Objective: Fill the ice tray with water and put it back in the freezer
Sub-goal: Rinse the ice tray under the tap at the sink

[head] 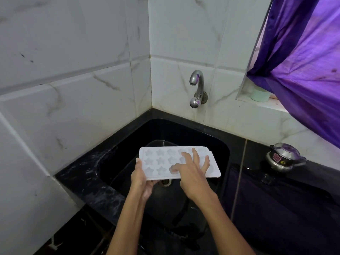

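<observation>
A white ice tray [160,163] with star-shaped cells hangs level over the black sink [223,150]. My left hand [140,178] grips its near left corner, thumb on top and fingers underneath. My right hand [193,173] lies flat on the tray's right half with the fingers spread, pressing on the cells. The metal tap [197,87] sticks out of the tiled wall above and behind the tray. No water runs from it.
White marble-look tiles form the corner behind the sink. A black stone counter [88,179] rims the sink. A small steel pressure cooker [284,157] stands on the counter at right. A purple curtain [303,61] hangs over a window ledge holding a pale green cup [259,94].
</observation>
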The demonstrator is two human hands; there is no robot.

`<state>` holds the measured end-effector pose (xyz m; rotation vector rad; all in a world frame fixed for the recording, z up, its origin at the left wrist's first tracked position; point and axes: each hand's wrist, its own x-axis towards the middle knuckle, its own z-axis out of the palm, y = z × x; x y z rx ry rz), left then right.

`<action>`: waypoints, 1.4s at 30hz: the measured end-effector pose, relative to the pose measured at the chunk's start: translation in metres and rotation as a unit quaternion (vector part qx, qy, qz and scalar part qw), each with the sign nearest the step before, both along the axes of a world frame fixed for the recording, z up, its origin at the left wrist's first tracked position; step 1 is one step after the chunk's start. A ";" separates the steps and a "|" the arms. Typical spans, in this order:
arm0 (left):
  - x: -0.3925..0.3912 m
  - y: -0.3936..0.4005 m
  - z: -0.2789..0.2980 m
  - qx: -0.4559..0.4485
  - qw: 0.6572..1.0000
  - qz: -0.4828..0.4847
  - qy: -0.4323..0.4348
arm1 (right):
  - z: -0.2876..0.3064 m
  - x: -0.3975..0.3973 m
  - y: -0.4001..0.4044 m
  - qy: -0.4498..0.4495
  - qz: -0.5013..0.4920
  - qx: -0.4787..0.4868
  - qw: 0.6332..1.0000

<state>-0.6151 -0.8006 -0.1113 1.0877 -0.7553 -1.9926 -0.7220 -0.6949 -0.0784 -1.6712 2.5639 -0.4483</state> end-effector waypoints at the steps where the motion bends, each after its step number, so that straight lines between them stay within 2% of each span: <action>1: 0.000 0.000 0.000 0.000 1.000 0.001 0.001 | -0.001 0.000 0.000 0.002 0.001 0.001 1.000; 14: -0.003 0.000 -0.003 0.004 1.000 0.005 0.000 | 0.005 -0.001 0.003 -0.007 0.005 0.010 1.000; 19: -0.004 -0.001 -0.003 0.003 1.000 0.006 -0.006 | 0.009 -0.001 0.000 0.003 -0.015 -0.023 1.000; 22: -0.004 -0.001 -0.004 0.003 1.000 0.003 -0.005 | 0.010 0.003 -0.004 -0.015 0.009 -0.039 0.999; 30: -0.007 -0.001 -0.005 0.004 1.000 0.009 -0.009 | 0.006 0.018 -0.010 0.015 0.058 0.008 0.998; 42: -0.007 0.001 -0.004 0.008 1.000 0.010 -0.001 | 0.008 0.021 -0.014 0.043 0.060 0.025 0.997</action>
